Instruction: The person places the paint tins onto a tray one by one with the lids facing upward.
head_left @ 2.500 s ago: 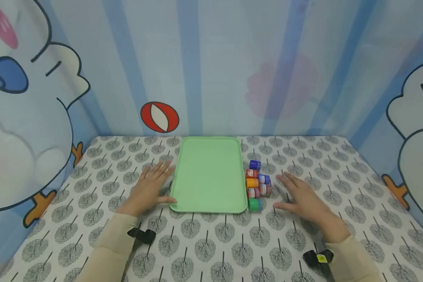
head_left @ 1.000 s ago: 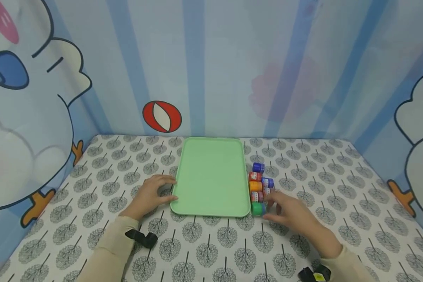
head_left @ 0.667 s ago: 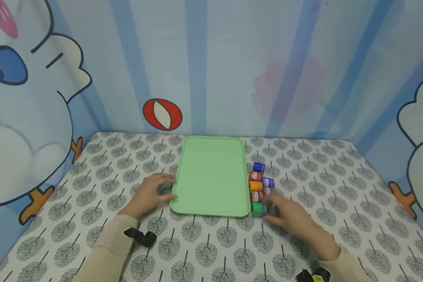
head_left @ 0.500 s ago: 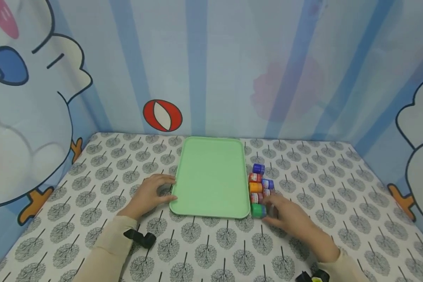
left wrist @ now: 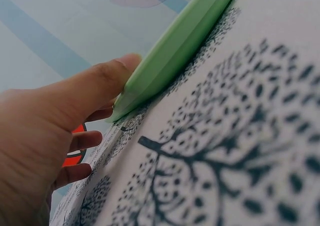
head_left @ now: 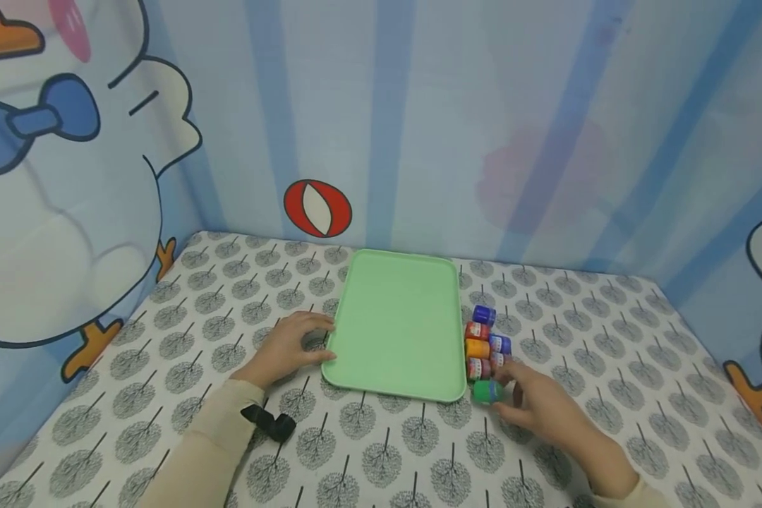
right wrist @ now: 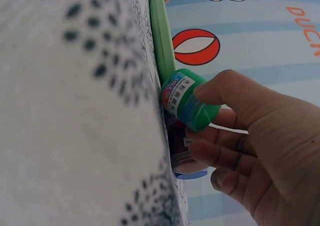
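Note:
In the head view my right hand (head_left: 542,409) pinches a small green paint jar (head_left: 485,391) at the near end of a group of jars. The right wrist view shows the thumb on the jar (right wrist: 185,98), which is tilted, its printed label facing the camera; the other fingers curve behind it. My left hand (head_left: 288,347) rests at the left edge of a light green tray (head_left: 394,324), with thumb and index fingertips spaced apart along the rim. Up close in the left wrist view, the thumb touches the tray rim (left wrist: 165,60) and the remaining fingers hang loosely.
Beside the tray's right edge lie several jars: a dark blue jar (head_left: 484,315), a red jar (head_left: 477,331), an orange jar (head_left: 477,348), another blue jar (head_left: 500,343) and dark red jars (head_left: 479,368). A tree-print cloth (head_left: 381,458) covers the table. A cartoon-print backdrop (head_left: 444,141) stands behind.
My right hand has come in from the right to the green jar and now pinches it, turning it slightly. My left fingers have drawn in to the tray edge. The head view has shifted.

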### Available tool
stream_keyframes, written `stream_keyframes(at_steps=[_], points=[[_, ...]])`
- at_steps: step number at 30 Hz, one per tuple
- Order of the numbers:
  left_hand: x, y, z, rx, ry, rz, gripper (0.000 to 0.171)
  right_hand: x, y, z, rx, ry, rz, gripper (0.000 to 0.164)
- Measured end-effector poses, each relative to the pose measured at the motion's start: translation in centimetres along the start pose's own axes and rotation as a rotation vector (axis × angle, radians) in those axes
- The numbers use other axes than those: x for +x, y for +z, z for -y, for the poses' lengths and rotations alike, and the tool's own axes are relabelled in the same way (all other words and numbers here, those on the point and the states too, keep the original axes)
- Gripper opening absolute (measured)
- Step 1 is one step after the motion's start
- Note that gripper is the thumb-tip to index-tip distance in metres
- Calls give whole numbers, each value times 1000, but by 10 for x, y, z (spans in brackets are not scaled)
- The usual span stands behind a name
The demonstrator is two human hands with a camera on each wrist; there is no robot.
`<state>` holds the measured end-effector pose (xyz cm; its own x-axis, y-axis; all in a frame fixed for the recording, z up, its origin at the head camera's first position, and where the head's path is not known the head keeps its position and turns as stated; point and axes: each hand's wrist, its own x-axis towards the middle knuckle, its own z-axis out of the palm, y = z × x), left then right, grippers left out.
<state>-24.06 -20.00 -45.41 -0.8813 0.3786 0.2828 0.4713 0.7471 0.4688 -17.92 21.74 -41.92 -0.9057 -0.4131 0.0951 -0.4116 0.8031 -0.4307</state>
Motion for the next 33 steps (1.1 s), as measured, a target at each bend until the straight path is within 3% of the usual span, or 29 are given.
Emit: stream_keyframes(at_steps=[5,12,20,33], points=[[2,2,-2,-13,-3,16,51,-5,-7,5,20,3,0,30],[6,3,-5,-18,-14,27,51,-7,-16,12,-25,-57,-57,32],[11,-1,-5,-32,-17,21,50,3,-22,24,-77,-94,-67,31],[1,-1,-1,-46,-35,24,51,25,-15,51,-139,-157,-42,30]])
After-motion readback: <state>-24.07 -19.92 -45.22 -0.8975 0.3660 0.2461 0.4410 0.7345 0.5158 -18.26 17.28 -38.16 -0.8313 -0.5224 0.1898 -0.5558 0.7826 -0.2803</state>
